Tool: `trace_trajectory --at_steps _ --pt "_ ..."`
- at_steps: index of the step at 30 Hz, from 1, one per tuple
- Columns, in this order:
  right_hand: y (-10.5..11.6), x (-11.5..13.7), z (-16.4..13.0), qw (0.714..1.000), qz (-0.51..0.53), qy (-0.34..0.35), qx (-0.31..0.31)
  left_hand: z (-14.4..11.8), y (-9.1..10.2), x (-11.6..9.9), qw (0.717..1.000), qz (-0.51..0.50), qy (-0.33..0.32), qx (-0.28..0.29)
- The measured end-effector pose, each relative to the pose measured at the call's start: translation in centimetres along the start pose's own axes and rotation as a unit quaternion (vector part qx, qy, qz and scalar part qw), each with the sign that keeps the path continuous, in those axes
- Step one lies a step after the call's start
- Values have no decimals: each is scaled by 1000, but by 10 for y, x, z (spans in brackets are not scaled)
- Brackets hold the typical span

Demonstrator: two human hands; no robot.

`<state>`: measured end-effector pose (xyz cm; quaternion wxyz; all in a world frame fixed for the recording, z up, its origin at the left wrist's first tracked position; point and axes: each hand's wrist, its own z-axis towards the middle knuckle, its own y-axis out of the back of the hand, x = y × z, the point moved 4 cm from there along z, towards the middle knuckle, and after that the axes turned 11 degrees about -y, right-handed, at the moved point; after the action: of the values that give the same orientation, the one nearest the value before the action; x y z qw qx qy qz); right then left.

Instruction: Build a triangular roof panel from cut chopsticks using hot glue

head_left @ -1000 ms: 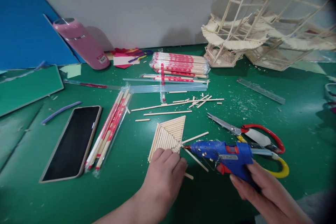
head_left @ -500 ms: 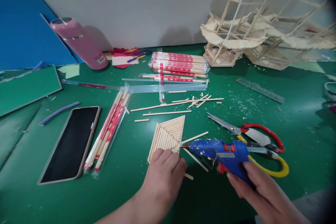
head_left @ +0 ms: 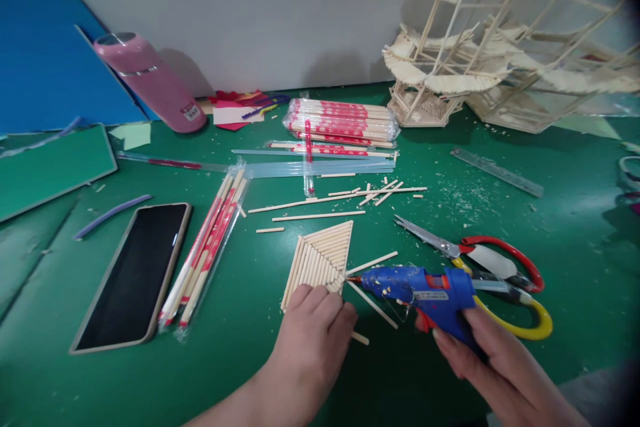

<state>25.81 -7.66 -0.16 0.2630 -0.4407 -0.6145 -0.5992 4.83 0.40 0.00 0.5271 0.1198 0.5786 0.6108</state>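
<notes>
My right hand (head_left: 500, 360) grips a blue hot glue gun (head_left: 420, 287) by its handle, near the red trigger. The gun's metal nozzle touches the right corner of a flat panel of wooden sticks (head_left: 320, 255), where sticks laid at different angles meet. My left hand (head_left: 313, 340) is closed over the panel's near edge, and its fingers hide that part. Two thin sticks spread out from the corner by the nozzle, one up (head_left: 373, 262) and one down to the right (head_left: 374, 307). A stick end (head_left: 359, 337) shows beside my left hand.
Scissors (head_left: 480, 257) lie right, just behind the gun. Packaged chopsticks (head_left: 213, 247) and a phone (head_left: 131, 277) are left. Loose sticks (head_left: 320, 215), a chopstick bundle (head_left: 343, 121), a ruler (head_left: 495, 171), a pink bottle (head_left: 150, 80) and a stick-built model (head_left: 425, 80) stand or lie further back.
Almost nothing differs. Both hands, the glue gun and the stick panel keep their places; the whole view has shifted very slightly.
</notes>
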Motion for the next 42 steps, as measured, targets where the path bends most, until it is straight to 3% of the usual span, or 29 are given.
trace_trajectory --at_steps 3,11,16,20,28,34,42 --pt "-2 3 1 999 8 9 42 0 1 0 1000 1 -2 -12" --pt "0 -1 0 997 39 -38 58 0 1 0 1000 2 2 -1" --pt "-2 -7 -2 994 67 -21 86 0 1 0 1000 -4 1 10" --pt "-5 -6 -2 995 58 8 75 0 1 1 1000 -8 4 12" --pt "1 -7 -1 993 55 -54 85 0 0 -1 1000 -2 -3 -1" --pt "-3 -3 -1 996 52 -1 71 1 1 0 1000 -4 -4 0" --pt "-4 -6 -5 995 45 -24 82 0 1 -1 1000 2 -3 5"
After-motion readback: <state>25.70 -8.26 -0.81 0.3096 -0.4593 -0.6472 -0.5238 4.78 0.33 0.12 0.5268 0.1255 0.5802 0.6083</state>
